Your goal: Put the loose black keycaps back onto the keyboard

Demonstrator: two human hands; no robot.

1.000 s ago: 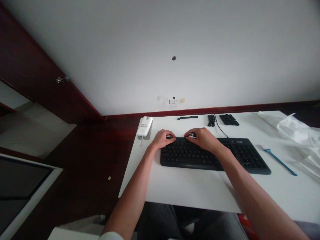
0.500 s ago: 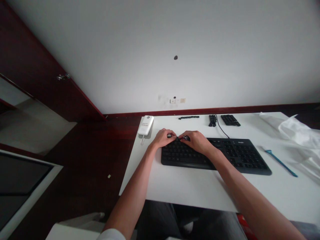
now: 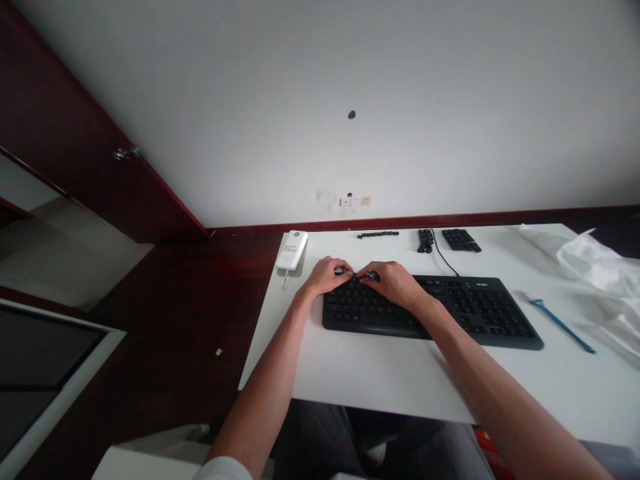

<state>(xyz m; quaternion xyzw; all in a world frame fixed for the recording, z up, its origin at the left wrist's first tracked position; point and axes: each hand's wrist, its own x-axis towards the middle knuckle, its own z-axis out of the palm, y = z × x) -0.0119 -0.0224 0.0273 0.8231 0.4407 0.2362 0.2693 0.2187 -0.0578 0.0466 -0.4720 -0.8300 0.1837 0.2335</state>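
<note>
Black keyboard (image 3: 467, 307) lies across the white table (image 3: 370, 380). The left hand (image 3: 326, 275) curls narrow over its 10 o'clock corner; whether anything is gripped there I cannot tell. Close beside it, toward 11 o'clock, the right hand (image 3: 393, 279) pinches a small shiny object (image 3: 373, 275). Beyond the keyboard, loose keycaps sit in a row (image 3: 379, 235) at 11 o'clock, a cluster (image 3: 425, 241) at 12 and a block (image 3: 461, 241) at 1. A blue brush (image 3: 563, 326) rests at 3, a white power bank (image 3: 293, 250) at 10.
</note>
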